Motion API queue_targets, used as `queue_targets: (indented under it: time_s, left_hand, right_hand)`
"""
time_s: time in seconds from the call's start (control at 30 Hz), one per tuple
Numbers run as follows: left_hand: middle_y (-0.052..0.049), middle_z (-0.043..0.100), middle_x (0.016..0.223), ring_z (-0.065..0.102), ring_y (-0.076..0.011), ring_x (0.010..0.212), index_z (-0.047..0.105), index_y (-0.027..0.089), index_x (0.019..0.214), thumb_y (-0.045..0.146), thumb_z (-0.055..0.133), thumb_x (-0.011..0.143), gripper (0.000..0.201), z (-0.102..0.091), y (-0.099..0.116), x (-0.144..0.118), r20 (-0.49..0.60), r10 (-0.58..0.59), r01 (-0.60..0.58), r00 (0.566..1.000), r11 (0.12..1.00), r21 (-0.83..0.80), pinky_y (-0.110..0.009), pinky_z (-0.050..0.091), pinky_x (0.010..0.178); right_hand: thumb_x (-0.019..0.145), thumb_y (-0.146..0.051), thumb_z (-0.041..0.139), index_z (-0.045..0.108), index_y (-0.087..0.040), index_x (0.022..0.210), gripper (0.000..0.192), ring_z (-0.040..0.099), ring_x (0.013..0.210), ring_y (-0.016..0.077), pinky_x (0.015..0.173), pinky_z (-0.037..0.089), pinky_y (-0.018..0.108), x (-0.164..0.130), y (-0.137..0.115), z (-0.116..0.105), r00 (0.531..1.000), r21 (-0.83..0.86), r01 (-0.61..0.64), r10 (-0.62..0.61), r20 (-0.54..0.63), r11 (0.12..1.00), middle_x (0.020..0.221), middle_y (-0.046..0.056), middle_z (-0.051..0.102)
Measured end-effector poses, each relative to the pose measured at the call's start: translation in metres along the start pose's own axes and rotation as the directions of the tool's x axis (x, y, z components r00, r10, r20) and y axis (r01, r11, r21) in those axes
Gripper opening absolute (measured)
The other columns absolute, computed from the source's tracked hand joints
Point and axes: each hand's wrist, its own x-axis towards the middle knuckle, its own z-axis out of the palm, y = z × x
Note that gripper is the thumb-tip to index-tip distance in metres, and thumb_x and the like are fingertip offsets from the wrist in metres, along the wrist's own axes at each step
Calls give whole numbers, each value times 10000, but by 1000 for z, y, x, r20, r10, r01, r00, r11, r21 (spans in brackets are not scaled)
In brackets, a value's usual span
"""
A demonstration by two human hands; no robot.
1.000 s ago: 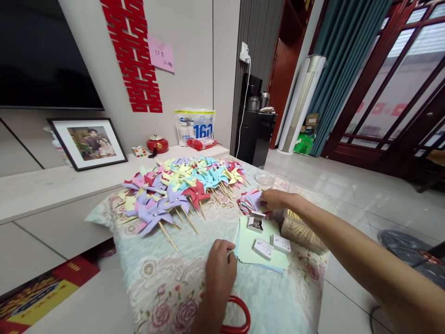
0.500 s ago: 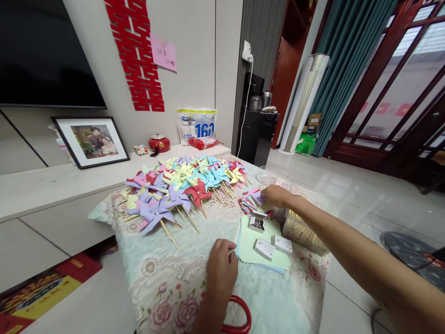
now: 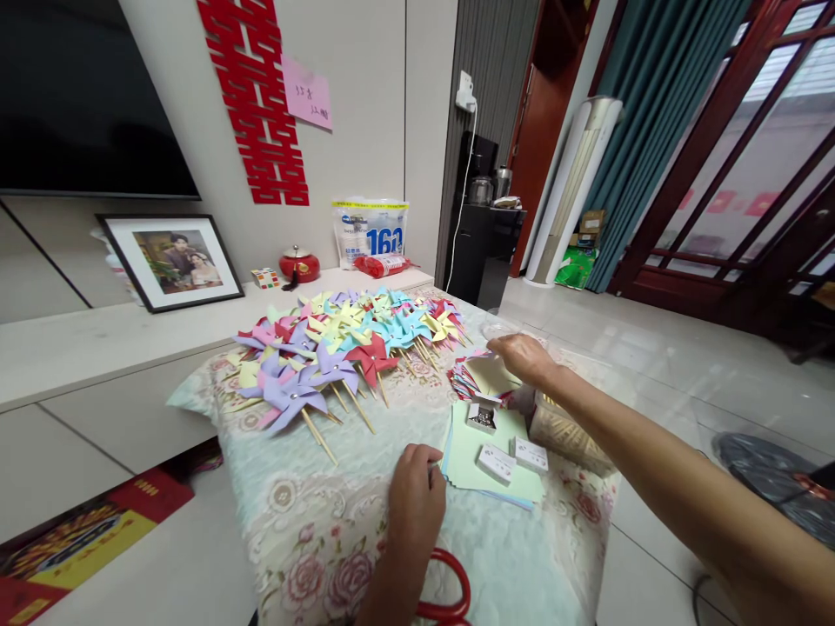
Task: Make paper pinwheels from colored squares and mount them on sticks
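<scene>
**Right hand over the cut-paper stack, left hand at the green sheets**

Head view: your right hand [image 3: 524, 356] reaches out over the fanned stack of cut coloured paper [image 3: 475, 376], which lies just at its 7 o'clock, under the fingers. The fingers curl down toward the top pale-yellow piece; you cannot tell whether they pinch it. Your left hand [image 3: 416, 496] rests loosely curled on the floral cloth [image 3: 306, 513], fingertips touching the near-left corner of the pale green sheets [image 3: 473, 452] at its 2 o'clock. An open small box [image 3: 482, 416] and two closed ones sit on those sheets. The heap of paper pinwheels [image 3: 339, 343] lies at 10 o'clock from your right hand, well apart. Red scissor handles [image 3: 450, 591] show by your left wrist.
</scene>
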Motion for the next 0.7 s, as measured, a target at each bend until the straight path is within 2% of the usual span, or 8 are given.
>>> queue_targets:
  time_s: [0.1, 0.23, 0.33, 0.4, 0.43, 0.47, 0.6, 0.7]
  left_hand:
    - [-82, 667, 900, 669, -233, 869, 631, 173, 895, 19, 442, 802, 261, -10, 8, -13, -25, 48, -47, 999, 997, 61, -381, 538, 790]
    - [-97, 707, 1036, 667, -255, 960, 649, 200, 1064, 143, 508, 847, 264, -27, 20, -61, 41, 232, -235, 972, 953, 189, -409, 526, 829]
    - [-104, 699, 1231, 633, -326, 1114, 600, 230, 1276, 380, 674, 775, 528, -34, 17, -98, 132, 350, -374, 928, 879, 297, -491, 456, 945]
    - [-91, 694, 1287, 615, -357, 1168, 591, 244, 1311, 519, 700, 743, 640, -38, 9, -113, 215, 395, -449, 893, 810, 377, -516, 419, 974]
    - [-83, 677, 1328, 609, -356, 1186, 583, 251, 1330, 559, 692, 743, 671, -41, 4, -115, 289, 434, -518, 853, 768, 378, -505, 418, 968]
    - [-69, 658, 1363, 601, -349, 1205, 568, 261, 1353, 560, 685, 752, 681, -44, -1, -116, 336, 426, -535, 840, 750, 387, -502, 410, 978]
    - [-46, 644, 1387, 576, -354, 1249, 566, 279, 1362, 402, 683, 733, 651, -68, -12, -98, 409, 387, -545, 826, 734, 406, -540, 368, 1035]
    - [-51, 628, 1404, 538, -354, 1295, 537, 274, 1389, 256, 651, 685, 713, -89, -19, -81, 446, 358, -547, 820, 719, 428, -579, 318, 1089]
  right_hand:
    - [878, -25, 443, 710, -160, 1069, 355, 676, 911, 225, 693, 434, 275, -12, -8, -13, 990, 25, 34, -30, -135, 999, 958, 108, 759]
    - [909, -36, 401, 657, -149, 1213, 413, 687, 992, 238, 813, 485, 311, -45, -28, -23, 951, 85, 104, -74, -299, 991, 1033, 120, 764]
    - [918, -66, 448, 677, -174, 1140, 336, 731, 882, 214, 762, 535, 301, -78, -48, -22, 799, 239, 333, -139, -585, 912, 996, 91, 785]
    - [930, -70, 471, 672, -180, 1132, 306, 747, 845, 198, 734, 556, 284, -100, -63, -18, 770, 328, 399, -118, -628, 856, 976, 77, 792]
    - [931, -55, 469, 664, -182, 1145, 316, 751, 834, 186, 723, 563, 272, -110, -71, -16, 779, 371, 413, -112, -617, 831, 976, 69, 793]
    - [931, -47, 473, 661, -184, 1136, 310, 754, 819, 179, 716, 570, 266, -119, -78, -13, 784, 404, 430, -111, -611, 807, 963, 62, 795]
    - [937, -45, 474, 641, -169, 1145, 295, 744, 829, 189, 716, 582, 289, -151, -100, -1, 777, 449, 489, -140, -614, 748, 937, 74, 785]
    - [925, -15, 447, 621, -142, 1178, 332, 716, 813, 204, 708, 571, 328, -169, -111, 5, 770, 429, 502, -162, -618, 751, 923, 93, 764]
